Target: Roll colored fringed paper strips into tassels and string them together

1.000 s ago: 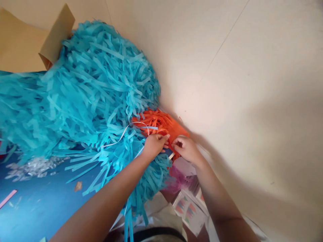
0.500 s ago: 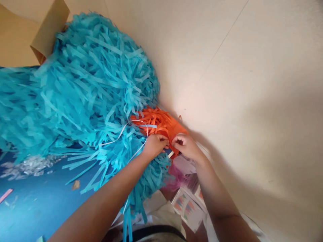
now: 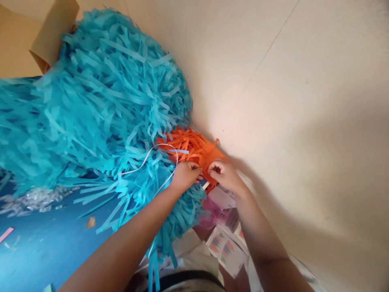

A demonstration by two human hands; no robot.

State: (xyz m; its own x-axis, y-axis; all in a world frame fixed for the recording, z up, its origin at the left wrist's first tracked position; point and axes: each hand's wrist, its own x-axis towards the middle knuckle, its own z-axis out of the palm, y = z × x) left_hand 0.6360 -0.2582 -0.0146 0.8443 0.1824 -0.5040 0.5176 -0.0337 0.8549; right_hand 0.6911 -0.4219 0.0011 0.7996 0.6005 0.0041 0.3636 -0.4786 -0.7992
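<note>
My left hand [image 3: 189,174] is closed in a pinch at the lower edge of the orange fringed paper [image 3: 194,146]. Close by on its right, my right hand [image 3: 221,172] is also pinched at the orange paper's edge. Whatever lies between the fingertips of each hand is too small to make out. A large shape covered in turquoise paper fringe [image 3: 115,89] fills the left and reaches under my left forearm. A thin white ribbon [image 3: 165,144] loops over the fringe beside my left wrist. Below the fingers shows a short pale strip [image 3: 206,185].
A blue table [image 3: 57,243] lies at lower left, with a heap of silvery shreds [image 3: 36,199] and a pink strip [image 3: 6,234]. The pale wall [image 3: 288,101] rises on the right. Below my hands are purple netting [image 3: 212,213] and white printed boxes [image 3: 226,249]. Brown card [image 3: 56,34] stands at upper left.
The view has shifted slightly, so the turquoise shape sits a little higher and further left. Both hands stay at the orange paper with almost no movement.
</note>
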